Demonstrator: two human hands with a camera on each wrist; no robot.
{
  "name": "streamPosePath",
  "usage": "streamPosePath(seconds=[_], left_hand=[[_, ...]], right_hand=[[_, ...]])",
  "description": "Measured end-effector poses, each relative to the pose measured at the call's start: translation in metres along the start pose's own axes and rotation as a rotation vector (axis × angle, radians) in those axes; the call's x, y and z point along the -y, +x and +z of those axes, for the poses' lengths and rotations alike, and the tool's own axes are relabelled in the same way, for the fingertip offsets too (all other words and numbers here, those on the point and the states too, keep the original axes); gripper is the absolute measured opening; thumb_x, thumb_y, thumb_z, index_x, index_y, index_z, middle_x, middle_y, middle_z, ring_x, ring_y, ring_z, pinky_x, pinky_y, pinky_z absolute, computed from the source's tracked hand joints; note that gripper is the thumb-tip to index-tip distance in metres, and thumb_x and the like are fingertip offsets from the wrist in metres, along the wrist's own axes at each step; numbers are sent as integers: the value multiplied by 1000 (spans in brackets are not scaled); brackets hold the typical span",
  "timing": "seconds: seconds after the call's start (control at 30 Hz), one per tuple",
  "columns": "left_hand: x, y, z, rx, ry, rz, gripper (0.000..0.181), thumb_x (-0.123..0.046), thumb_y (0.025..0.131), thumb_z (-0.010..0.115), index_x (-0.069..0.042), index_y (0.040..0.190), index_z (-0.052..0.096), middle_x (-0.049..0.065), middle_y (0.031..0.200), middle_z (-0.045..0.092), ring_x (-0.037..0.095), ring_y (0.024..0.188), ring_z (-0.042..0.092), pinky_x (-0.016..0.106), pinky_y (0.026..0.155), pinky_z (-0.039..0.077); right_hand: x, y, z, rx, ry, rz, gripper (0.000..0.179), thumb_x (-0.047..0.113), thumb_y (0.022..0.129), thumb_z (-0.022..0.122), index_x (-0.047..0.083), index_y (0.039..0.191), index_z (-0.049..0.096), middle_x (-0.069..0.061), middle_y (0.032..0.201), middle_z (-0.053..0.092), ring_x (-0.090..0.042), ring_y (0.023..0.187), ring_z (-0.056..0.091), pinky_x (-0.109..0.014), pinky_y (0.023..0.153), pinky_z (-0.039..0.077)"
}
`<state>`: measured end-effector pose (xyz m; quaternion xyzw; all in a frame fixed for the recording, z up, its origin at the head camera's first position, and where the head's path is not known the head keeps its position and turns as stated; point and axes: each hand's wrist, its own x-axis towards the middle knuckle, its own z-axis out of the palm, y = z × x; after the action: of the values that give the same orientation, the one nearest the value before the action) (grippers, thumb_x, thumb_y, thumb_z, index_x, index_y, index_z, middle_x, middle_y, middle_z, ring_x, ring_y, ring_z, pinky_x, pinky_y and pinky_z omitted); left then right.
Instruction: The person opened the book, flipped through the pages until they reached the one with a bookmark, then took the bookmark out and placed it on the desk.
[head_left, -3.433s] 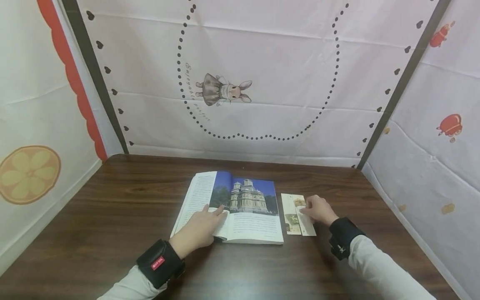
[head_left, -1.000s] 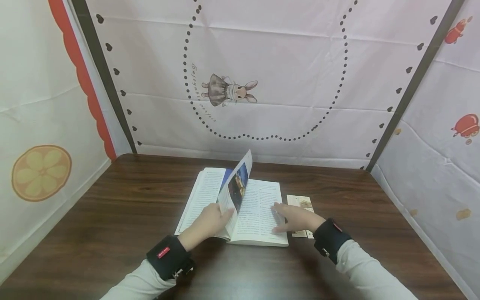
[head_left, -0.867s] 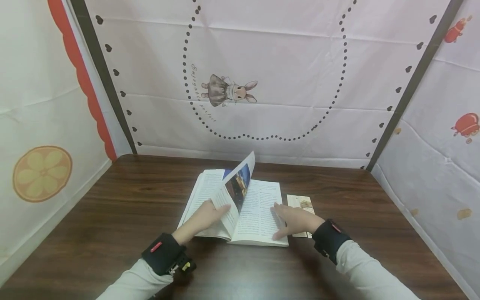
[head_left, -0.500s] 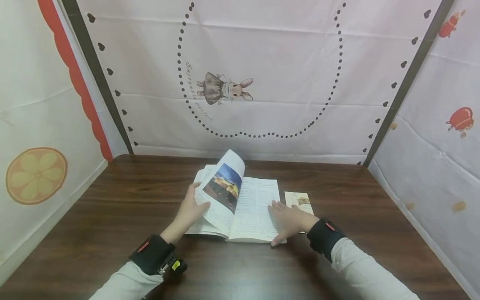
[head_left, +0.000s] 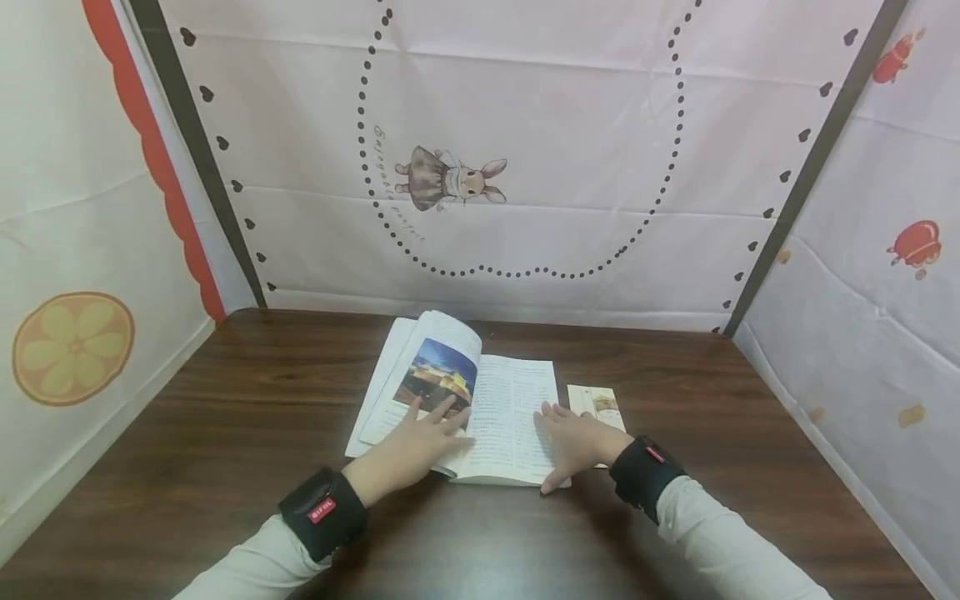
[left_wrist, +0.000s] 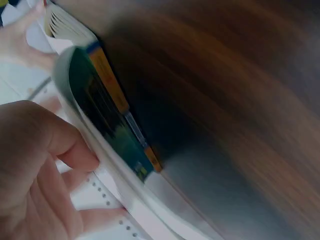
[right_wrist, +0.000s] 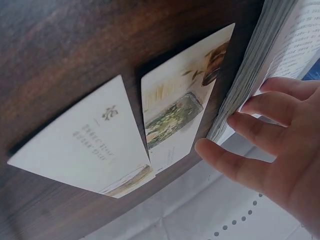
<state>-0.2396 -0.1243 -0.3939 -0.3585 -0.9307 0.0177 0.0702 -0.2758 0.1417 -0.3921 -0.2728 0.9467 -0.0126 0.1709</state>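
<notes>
An open book lies on the table, its left leaves bowed up a little near the spine. A colour photo of a lit building under a blue sky shows on the left page. My left hand rests on the lower part of that page with fingers spread; the left wrist view shows the hand beside the curved page edges. At the book's right edge rests my right hand, its fingers extended over the text page. Two printed paper cards, one plain-topped and one with a picture, lie beside it.
The dark wooden table carries the book and cards. Patterned white cloth hangs behind it and along both sides. In the head view, my right hand partly covers the cards.
Earlier my right hand was at the cards and a church photo showed. It moved to the book's right edge; my left hand turned leaves leftward, then let go and flattened on them.
</notes>
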Motion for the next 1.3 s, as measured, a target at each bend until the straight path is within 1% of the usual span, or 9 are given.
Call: streamPosePath(seconds=[0.17, 0.3, 0.5, 0.6, 0.73, 0.8, 0.87, 1.07, 1.3], left_hand=[[-6, 2, -1, -43, -95, -127, 26, -8, 90, 58, -9, 114, 67, 13, 123, 62, 36, 112, 60, 51, 84, 52], [-4, 5, 2, -87, -80, -150, 19, -19, 86, 65, -8, 101, 70, 8, 96, 65, 24, 81, 66, 38, 65, 54], [-5, 14, -1, -43, -109, -204, 33, -40, 77, 73, -8, 82, 69, 7, 86, 63, 19, 66, 58, 34, 60, 48], [-10, 15, -3, -10, -148, -226, 46, -49, 73, 74, -5, 82, 68, 9, 87, 62, 21, 67, 57, 37, 62, 49], [-13, 16, -5, 11, -150, -236, 61, -61, 69, 72, -2, 85, 67, 9, 88, 62, 18, 65, 52, 34, 60, 45], [-14, 18, -5, 16, -151, -241, 64, -63, 67, 72, -2, 85, 67, 8, 86, 61, 16, 64, 49, 32, 58, 43], [-15, 19, -5, 23, -149, -244, 64, -64, 66, 72, -3, 84, 67, 7, 84, 62, 16, 63, 50, 31, 58, 42], [-22, 22, -7, 34, -140, -249, 63, -64, 67, 71, -3, 85, 67, 7, 79, 64, 19, 65, 55, 33, 58, 45], [-23, 27, -1, 3, -26, -224, 45, -48, 74, 70, -4, 84, 68, 6, 79, 63, 22, 65, 59, 35, 58, 49]], right_hand=[[2, 2, -3, 42, 27, 5, 108, 56, 68, 77, -1, 146, 27, -20, 155, 22, -37, 144, 19, -65, 107, 25], [3, 8, -9, 95, 50, -9, 105, 51, 71, 76, -1, 147, 24, -20, 156, 17, -36, 145, 14, -57, 112, 23], [5, 8, -17, 140, 72, -10, 102, 47, 74, 75, -1, 147, 22, -20, 156, 15, -36, 145, 13, -49, 116, 21], [6, 4, -22, 127, 85, -32, 85, 41, 78, 73, 1, 143, 34, -19, 151, 31, -34, 139, 31, -47, 112, 30], [10, -2, -32, -33, 35, -157, 32, 20, 85, 68, 6, 114, 64, -8, 112, 68, -18, 95, 63, -34, 87, 51], [14, -3, -37, -167, -20, -232, 13, 13, 84, 68, 9, 97, 70, -2, 88, 71, -10, 73, 60, -26, 71, 52], [17, -3, -42, -299, -81, -277, 7, 12, 82, 70, 10, 89, 71, 1, 80, 71, -6, 65, 58, -22, 64, 50], [25, -3, -50, -584, -122, -392, 10, 11, 74, 77, 13, 82, 71, 3, 79, 72, -10, 75, 65, -32, 76, 51], [35, -5, -53, -763, -124, -546, 13, 9, 73, 77, 12, 83, 70, 2, 87, 71, -15, 91, 65, -40, 92, 46]])
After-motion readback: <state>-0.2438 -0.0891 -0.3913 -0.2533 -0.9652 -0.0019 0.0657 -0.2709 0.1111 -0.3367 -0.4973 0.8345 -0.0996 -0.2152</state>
